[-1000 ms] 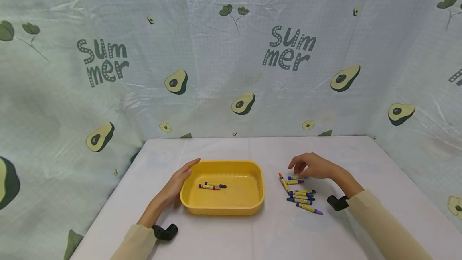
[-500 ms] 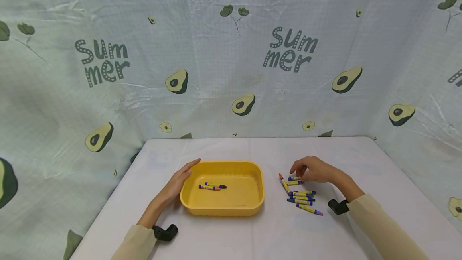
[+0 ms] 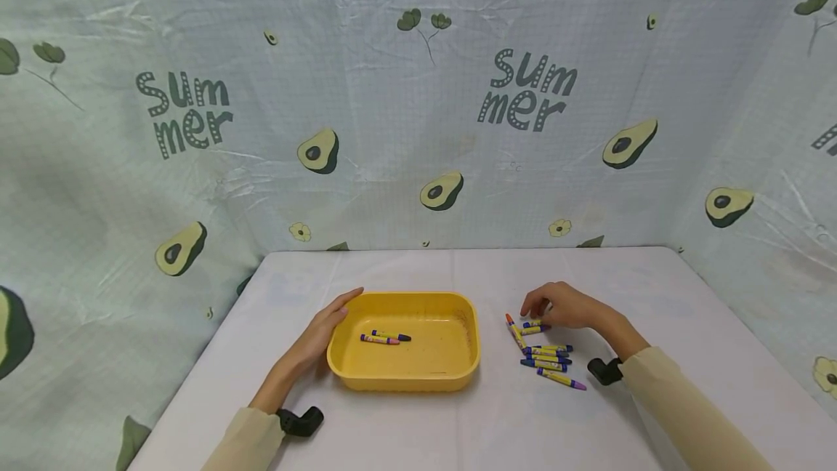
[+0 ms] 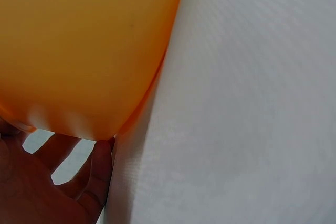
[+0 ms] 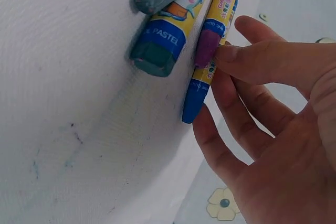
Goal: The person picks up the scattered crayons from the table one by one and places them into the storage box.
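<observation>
A yellow tray [image 3: 403, 384] stands on the table, with a pink and a dark oil pastel [image 3: 391, 336] inside. My left hand [image 3: 318, 335] holds its left rim. In the left wrist view, fingers [image 4: 100, 174] rest against the tray's outer wall [image 4: 79, 61]. Right of the tray lie several oil pastels in yellow wrappers. My right hand [image 3: 567, 305] is over the far ones, its fingers loosely bent. In the right wrist view the thumb touches a purple-tipped pastel [image 5: 208, 46], while other fingers lie beside a blue-tipped pastel [image 5: 197, 98]; no firm grip shows.
An orange-tipped pastel [image 3: 516, 333] lies slanted between the tray and the other pastels. A purple-tipped pastel [image 3: 561, 379] is nearest the front. The white-covered table [image 3: 418, 435] meets a printed cloth backdrop [image 3: 392, 93] behind.
My right hand has shifted very slightly, staying low over the far pastels, with its thumb drawn a little inward. The left hand and the tray have stayed in place.
</observation>
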A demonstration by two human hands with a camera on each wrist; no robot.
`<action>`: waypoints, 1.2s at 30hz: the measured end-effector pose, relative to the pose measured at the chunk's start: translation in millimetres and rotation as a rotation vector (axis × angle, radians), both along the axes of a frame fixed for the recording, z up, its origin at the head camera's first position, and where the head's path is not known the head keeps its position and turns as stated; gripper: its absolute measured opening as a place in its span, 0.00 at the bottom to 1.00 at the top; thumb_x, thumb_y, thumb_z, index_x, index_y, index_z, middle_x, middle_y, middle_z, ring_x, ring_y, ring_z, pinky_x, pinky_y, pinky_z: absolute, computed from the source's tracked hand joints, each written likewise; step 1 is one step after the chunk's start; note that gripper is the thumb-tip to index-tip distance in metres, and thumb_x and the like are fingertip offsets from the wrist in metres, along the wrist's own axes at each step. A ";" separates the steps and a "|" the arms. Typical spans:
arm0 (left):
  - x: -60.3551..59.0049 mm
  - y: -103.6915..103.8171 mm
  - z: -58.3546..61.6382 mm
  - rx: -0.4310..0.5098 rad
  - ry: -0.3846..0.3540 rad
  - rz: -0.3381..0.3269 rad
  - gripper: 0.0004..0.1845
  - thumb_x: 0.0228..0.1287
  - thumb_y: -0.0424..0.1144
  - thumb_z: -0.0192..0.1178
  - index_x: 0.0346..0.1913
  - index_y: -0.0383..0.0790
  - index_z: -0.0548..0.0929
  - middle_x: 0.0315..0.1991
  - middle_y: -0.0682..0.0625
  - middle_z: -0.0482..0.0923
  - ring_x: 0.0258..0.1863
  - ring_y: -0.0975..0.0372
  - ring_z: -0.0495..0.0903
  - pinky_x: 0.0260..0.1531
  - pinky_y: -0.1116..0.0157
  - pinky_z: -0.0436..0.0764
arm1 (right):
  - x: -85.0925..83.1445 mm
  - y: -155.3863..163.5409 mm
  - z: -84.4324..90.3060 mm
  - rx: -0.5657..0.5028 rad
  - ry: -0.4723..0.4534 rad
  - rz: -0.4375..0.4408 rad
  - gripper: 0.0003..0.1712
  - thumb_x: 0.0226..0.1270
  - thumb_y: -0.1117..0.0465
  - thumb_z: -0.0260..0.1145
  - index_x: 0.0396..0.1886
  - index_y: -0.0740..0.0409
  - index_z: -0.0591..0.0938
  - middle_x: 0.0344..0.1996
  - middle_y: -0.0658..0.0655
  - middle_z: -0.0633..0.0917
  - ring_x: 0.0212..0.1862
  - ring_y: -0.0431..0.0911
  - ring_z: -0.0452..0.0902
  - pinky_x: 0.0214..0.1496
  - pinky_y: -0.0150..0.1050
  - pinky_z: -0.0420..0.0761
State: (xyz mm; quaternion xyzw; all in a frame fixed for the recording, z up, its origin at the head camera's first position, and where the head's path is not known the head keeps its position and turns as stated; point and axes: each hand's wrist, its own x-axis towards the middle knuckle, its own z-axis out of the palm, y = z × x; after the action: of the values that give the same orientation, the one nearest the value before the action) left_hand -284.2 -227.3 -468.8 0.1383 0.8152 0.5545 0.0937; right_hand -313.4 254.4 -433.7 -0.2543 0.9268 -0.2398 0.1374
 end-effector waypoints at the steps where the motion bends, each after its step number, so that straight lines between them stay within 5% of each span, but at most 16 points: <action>1: 0.1 0.0 0.1 -0.001 0.001 -0.003 0.27 0.86 0.41 0.32 0.82 0.47 0.59 0.83 0.41 0.53 0.82 0.43 0.53 0.81 0.41 0.50 | -0.1 -0.2 -0.1 0.001 -0.001 -0.003 0.16 0.62 0.75 0.66 0.43 0.52 0.89 0.39 0.47 0.89 0.41 0.40 0.81 0.45 0.36 0.86; 16: 1.6 0.3 -0.9 -0.005 -0.004 0.010 0.27 0.86 0.42 0.33 0.82 0.47 0.60 0.84 0.42 0.53 0.83 0.44 0.52 0.82 0.41 0.49 | -0.8 4.2 -0.7 0.013 -0.023 -0.009 0.17 0.61 0.74 0.67 0.44 0.51 0.89 0.35 0.48 0.87 0.37 0.40 0.78 0.41 0.34 0.82; 36: 2.0 -0.6 0.1 0.002 0.003 -0.006 0.27 0.86 0.42 0.33 0.82 0.47 0.59 0.83 0.41 0.54 0.82 0.44 0.54 0.81 0.41 0.49 | -5.1 -17.9 36.9 0.020 0.059 0.063 0.17 0.65 0.73 0.66 0.50 0.55 0.88 0.41 0.51 0.88 0.43 0.41 0.79 0.48 0.35 0.84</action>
State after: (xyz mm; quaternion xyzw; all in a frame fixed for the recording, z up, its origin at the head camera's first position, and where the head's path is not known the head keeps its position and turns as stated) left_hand -282.2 -227.8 -468.7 0.1417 0.8144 0.5549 0.0939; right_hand -318.5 236.5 -396.8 -0.2891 0.9243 -0.2185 0.1201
